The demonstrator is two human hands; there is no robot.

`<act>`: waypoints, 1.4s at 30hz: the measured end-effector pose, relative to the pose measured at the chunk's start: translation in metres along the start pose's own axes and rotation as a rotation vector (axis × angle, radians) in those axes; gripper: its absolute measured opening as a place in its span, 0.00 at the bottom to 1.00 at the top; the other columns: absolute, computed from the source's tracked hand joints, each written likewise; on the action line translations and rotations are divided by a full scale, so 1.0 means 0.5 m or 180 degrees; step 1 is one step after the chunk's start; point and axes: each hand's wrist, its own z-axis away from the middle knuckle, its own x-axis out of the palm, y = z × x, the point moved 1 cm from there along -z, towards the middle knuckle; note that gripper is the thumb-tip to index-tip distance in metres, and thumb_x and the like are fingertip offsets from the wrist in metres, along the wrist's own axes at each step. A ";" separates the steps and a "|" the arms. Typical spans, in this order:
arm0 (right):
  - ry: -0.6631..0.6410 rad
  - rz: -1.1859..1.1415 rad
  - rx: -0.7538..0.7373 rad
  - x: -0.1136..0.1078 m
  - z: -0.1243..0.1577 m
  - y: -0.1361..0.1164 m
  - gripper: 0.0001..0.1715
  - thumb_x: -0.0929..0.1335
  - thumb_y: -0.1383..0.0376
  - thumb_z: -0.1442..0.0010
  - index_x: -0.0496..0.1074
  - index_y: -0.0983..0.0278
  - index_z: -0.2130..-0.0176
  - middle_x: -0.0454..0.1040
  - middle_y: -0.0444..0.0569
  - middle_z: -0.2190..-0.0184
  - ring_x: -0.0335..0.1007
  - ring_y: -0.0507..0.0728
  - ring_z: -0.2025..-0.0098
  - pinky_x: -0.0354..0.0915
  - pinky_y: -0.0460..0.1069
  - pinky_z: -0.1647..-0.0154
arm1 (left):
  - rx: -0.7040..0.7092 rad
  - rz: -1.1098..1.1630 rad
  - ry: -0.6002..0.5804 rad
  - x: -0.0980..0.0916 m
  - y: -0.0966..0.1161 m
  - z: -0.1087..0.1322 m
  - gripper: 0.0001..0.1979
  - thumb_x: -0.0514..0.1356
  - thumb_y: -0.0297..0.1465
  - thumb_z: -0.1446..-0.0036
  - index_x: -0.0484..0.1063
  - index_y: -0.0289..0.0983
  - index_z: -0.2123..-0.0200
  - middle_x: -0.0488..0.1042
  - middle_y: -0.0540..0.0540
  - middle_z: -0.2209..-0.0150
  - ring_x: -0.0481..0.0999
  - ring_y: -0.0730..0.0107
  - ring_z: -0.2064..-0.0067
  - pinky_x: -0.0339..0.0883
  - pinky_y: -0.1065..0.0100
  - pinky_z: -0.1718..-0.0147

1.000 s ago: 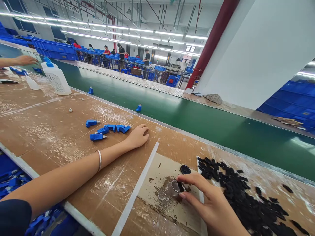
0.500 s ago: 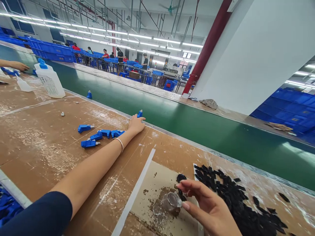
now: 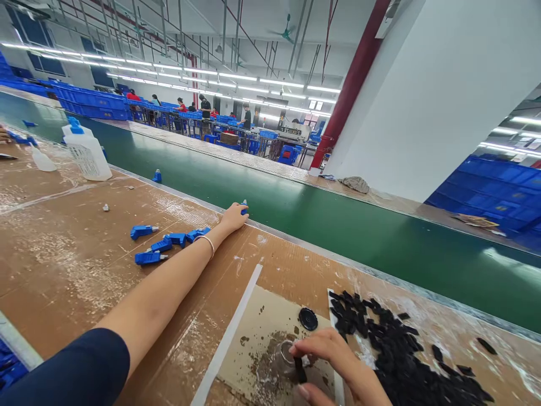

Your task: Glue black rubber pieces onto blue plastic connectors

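My left hand (image 3: 233, 217) reaches to the near edge of the green conveyor belt (image 3: 321, 214), fingers closed on a small blue part (image 3: 244, 206). Several blue parts (image 3: 163, 243) lie on the brown table beside my forearm. My right hand (image 3: 333, 361) is at the lower edge of the view. Its fingers pinch a small black piece (image 3: 300, 372) at a small clear cup (image 3: 285, 355) that sits on a stained card (image 3: 270, 344). A round black disc (image 3: 308, 318) lies just beyond the cup. A heap of black pieces (image 3: 397, 349) spreads to the right.
A white bottle with a blue cap (image 3: 85, 149) and a small squeeze bottle (image 3: 43, 160) stand at the far left. Another blue part (image 3: 156, 176) rides the belt. A white strip (image 3: 228, 335) crosses the table. Other people work at far benches (image 3: 203, 107). Blue crates (image 3: 499, 186) are stacked at right.
My left hand stretched from beside the blue parts out to the belt edge and closed on a blue part. My right hand drew nearer me and now pinches a black piece at the cup.
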 end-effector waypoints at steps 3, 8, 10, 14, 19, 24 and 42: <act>0.0283 -0.0201 0.0271 -0.001 0.001 0.001 0.21 0.68 0.71 0.47 0.69 0.54 0.55 0.75 0.45 0.61 0.70 0.56 0.58 0.66 0.48 0.55 | 0.0162 0.0413 0.0140 -0.016 0.023 0.030 0.09 0.55 0.29 0.48 0.73 0.37 0.64 0.72 0.43 0.58 0.70 0.63 0.54 0.62 0.62 0.50; 0.0707 -0.0476 0.0878 -0.004 0.003 0.024 0.17 0.70 0.62 0.47 0.71 0.58 0.56 0.76 0.49 0.60 0.69 0.59 0.58 0.65 0.53 0.55 | 0.0303 0.1207 0.0025 -0.027 0.092 0.148 0.04 0.55 0.28 0.49 0.67 0.38 0.67 0.72 0.47 0.64 0.73 0.67 0.60 0.67 0.64 0.58; 0.0865 -0.0648 0.0974 -0.005 0.004 0.025 0.18 0.70 0.61 0.48 0.71 0.59 0.56 0.76 0.51 0.60 0.69 0.59 0.57 0.65 0.54 0.55 | 0.0267 0.1655 -0.0271 -0.034 0.128 0.218 0.08 0.57 0.30 0.48 0.64 0.39 0.63 0.72 0.49 0.65 0.75 0.68 0.63 0.69 0.66 0.65; 0.1037 -0.1029 0.0907 -0.008 0.005 0.005 0.20 0.72 0.61 0.49 0.71 0.59 0.55 0.76 0.51 0.59 0.69 0.59 0.56 0.65 0.54 0.54 | -0.0259 0.3563 -0.1540 -0.062 0.194 0.353 0.21 0.62 0.32 0.50 0.60 0.42 0.53 0.72 0.48 0.64 0.76 0.66 0.63 0.69 0.69 0.70; 0.1050 -0.1621 0.0935 -0.004 0.006 -0.014 0.20 0.73 0.62 0.49 0.71 0.56 0.55 0.75 0.48 0.59 0.68 0.57 0.56 0.64 0.51 0.53 | 0.1029 0.2745 -0.1258 -0.094 0.223 0.422 0.20 0.61 0.26 0.48 0.65 0.41 0.51 0.73 0.44 0.61 0.75 0.66 0.59 0.72 0.63 0.60; 0.1279 -0.2504 0.1202 0.004 0.001 -0.023 0.21 0.75 0.61 0.53 0.73 0.56 0.57 0.76 0.47 0.60 0.68 0.56 0.56 0.63 0.49 0.54 | 0.4274 0.0755 0.0239 -0.124 0.233 0.437 0.13 0.55 0.21 0.45 0.69 0.29 0.55 0.74 0.36 0.60 0.73 0.56 0.52 0.72 0.57 0.56; 0.0895 -0.2660 0.0791 0.022 0.000 -0.048 0.12 0.75 0.65 0.51 0.73 0.55 0.64 0.74 0.42 0.61 0.66 0.52 0.58 0.60 0.46 0.56 | 0.5139 0.0826 0.1150 -0.137 0.272 0.466 0.04 0.60 0.24 0.55 0.74 0.38 0.74 0.68 0.47 0.69 0.70 0.69 0.68 0.75 0.71 0.72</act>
